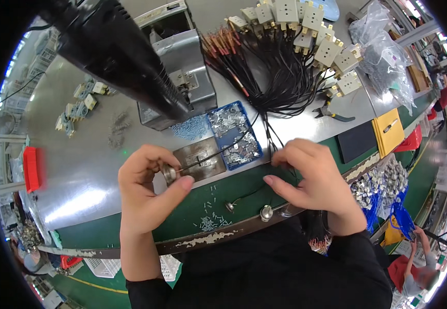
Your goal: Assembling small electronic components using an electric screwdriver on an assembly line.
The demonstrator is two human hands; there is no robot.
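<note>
My left hand (pixel 149 190) is closed, with thumb and fingers pinching a small round metal part (pixel 170 174). From that part a thin black cable (pixel 208 157) runs up to the right, across a blue tray (pixel 260 149) of small metal pieces. My right hand (pixel 311 177) hovers right of the tray, thumb apart from its curled fingers. Black cables (pixel 271 135) pass close by its fingertips; whether they touch is unclear. Between my hands, near the table edge, lie two more round metal parts, one with a cable (pixel 229 207) and one silver (pixel 266 212).
A black machine column (pixel 125 62) stands over a grey metal fixture (pixel 182 67). Behind the tray lies a bundle of black cables with white sockets (pixel 327 53). Pliers (pixel 334 113), a black pad (pixel 356 141) and a yellow pad (pixel 388 133) are at right. Loose screws (pixel 213 223) lie in front.
</note>
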